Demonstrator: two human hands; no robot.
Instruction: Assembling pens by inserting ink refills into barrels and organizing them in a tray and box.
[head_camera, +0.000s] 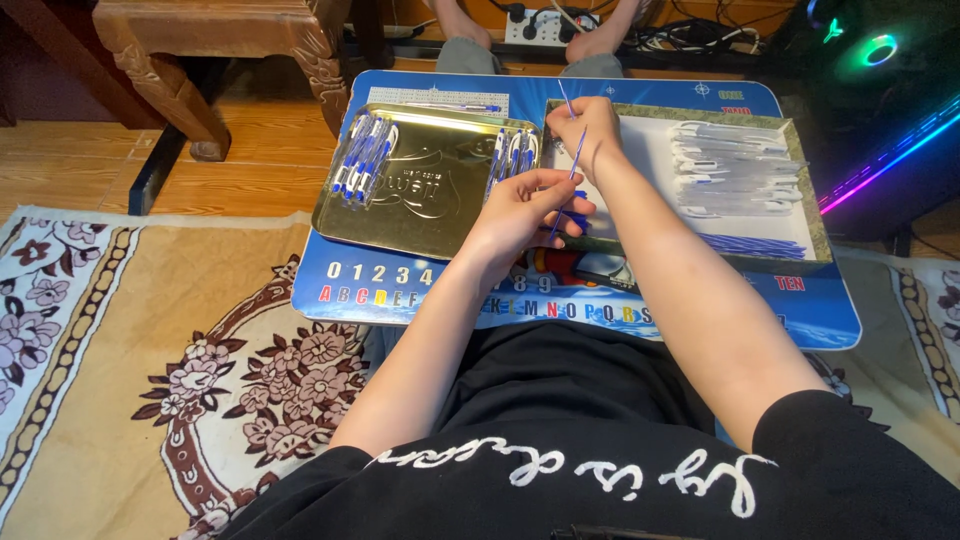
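1. Left hand (520, 208) is over the lap desk (700, 310), fingers curled narrow around a clear pen barrel (565, 183) with blue parts near the fingertips.
2. Right hand (585, 128) is raised just above and beyond the left, thumb and fingers pinched tight on a thin blue refill (576, 160).
3. Refill runs down at a slant from the right hand's pinch toward the left hand; its lower end meets the barrel, exact fit too small to tell.
4. Gold tray (420, 215) sits on the desk's left half, just beside the left hand.
5. Finished blue-and-white pens lie in two bunches in the tray: one at far left (362, 155), one at far right edge (515, 150).
6. Shallow box (820, 240) sits on the desk's right half, under the right forearm.
7. Empty clear barrels (735, 170) are stacked in the box's far right part.
8. Loose blue refills (755, 245) lie in a row at the box's near right.
9. Patterned rug (150, 350) lies under the desk.
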